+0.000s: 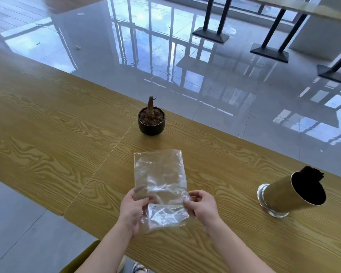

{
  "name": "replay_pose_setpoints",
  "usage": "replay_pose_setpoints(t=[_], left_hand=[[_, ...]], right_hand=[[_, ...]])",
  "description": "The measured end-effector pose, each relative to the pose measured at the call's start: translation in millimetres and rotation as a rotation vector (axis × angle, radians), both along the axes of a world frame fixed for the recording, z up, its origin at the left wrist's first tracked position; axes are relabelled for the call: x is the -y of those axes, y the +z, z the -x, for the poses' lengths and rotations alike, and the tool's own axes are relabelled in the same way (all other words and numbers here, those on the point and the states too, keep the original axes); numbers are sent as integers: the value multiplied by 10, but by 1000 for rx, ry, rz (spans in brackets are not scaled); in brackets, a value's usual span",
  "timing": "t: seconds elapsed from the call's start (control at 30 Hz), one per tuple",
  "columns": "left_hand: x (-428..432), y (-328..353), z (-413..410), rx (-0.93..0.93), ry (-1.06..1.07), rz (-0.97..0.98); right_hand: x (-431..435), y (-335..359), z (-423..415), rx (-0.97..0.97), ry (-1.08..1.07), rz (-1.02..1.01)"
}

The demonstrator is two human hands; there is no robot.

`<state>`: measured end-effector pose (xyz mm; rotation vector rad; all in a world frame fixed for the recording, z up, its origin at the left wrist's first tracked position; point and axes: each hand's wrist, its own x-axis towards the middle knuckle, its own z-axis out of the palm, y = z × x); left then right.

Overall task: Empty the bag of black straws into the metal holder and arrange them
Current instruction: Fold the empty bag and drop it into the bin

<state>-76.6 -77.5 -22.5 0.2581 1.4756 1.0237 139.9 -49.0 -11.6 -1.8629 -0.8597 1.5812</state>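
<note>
The clear, crinkled plastic bag (160,186) lies flat and empty on the yellow wood-grain table (47,131), its near end lifted slightly. The left hand (133,208) pinches the bag's near left edge between thumb and fingers; the right hand (202,206) pinches its near right edge the same way. Well to the right of the bag stands the shiny cylindrical metal holder (291,196), with the black straws (313,173) bunched inside against its far rim. Beyond the bag sits a small black pot holding a bare brown stem (151,120).
</note>
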Motion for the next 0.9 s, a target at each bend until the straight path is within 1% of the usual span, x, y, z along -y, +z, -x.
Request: replay_pose_setpoints(t=[0.1,0.27,0.3,0.33,0.43,0.47,0.53,0.63,0.77,0.9], left_hand=[[-25,52,140,-62,-19,-36],[27,130,441,-124,-116,-90],[54,137,499,-159,-125,-106],[83,143,551,-214,-130,-126],[200,179,660,-418,-141,-197],[246,196,677,-475,-140,-210],[350,222,687,-551,-127,-216],[571,220,671,-614,-69,-214],[1030,178,685,-630,27,-174],[1560,179,800,-711,133,-79]], right_hand=[[-40,73,127,-38,-11,-65],[-109,150,393,79,59,-191],[-115,162,458,148,103,-225],[-112,180,521,257,169,-276],[-43,276,691,626,389,-502],[-6,306,734,706,447,-576],[69,350,796,789,538,-687],[175,392,830,802,618,-763],[365,400,885,757,735,-814],[627,413,1075,691,870,-877]])
